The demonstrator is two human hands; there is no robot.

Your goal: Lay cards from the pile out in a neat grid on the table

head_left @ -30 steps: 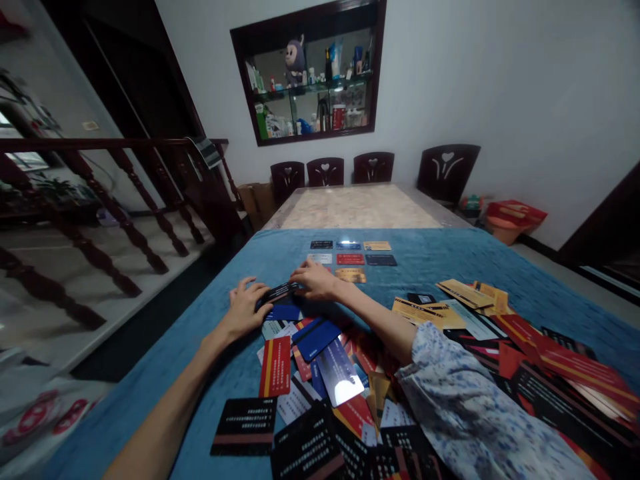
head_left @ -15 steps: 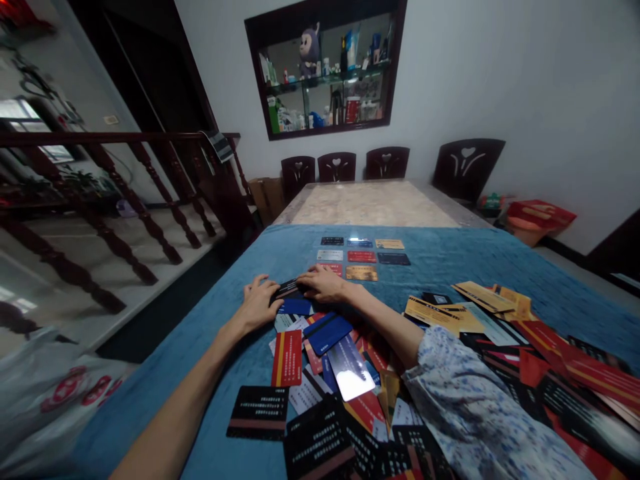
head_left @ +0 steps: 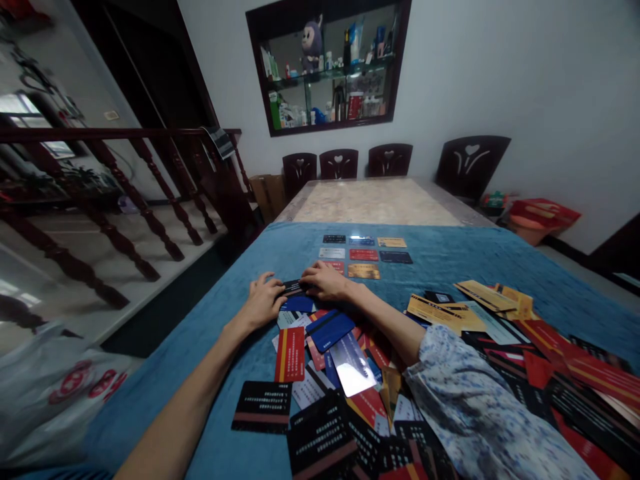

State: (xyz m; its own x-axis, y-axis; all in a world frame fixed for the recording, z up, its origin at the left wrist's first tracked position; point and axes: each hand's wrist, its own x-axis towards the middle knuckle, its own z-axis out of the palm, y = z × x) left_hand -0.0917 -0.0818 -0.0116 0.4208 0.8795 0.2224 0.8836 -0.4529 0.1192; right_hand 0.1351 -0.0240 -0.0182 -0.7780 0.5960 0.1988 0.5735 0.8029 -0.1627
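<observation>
One black printed card [head_left: 293,288] in the head view, between left hand [head_left: 263,299] and right hand [head_left: 324,282], at the far edge of a loose heap of cards [head_left: 315,383]. Left fingers curved at its left end, thumb slightly apart from them; right fingers bent down over its right end. Pinched or merely pressed, impossible to make out for either hand. Just nearer, a blue card [head_left: 297,304], close under the left thumb. Among the heap, a blue magnetic-stripe card [head_left: 329,331], a shiny violet card [head_left: 351,363], a red card with yellow stripes [head_left: 290,355] and, at the near end, several black magnetic-stripe cards [head_left: 261,407]. Beyond the hands, on a blue plush cloth [head_left: 450,253], three rows of cards: black, blue and yellow farthest; silver, red and dark in the middle; nearest, a red card [head_left: 337,268] partly behind the right hand, beside a gold card [head_left: 364,271]. Past the floral sleeve [head_left: 475,393], to the right, another spread pile with yellow cards [head_left: 440,312] on top.
</observation>
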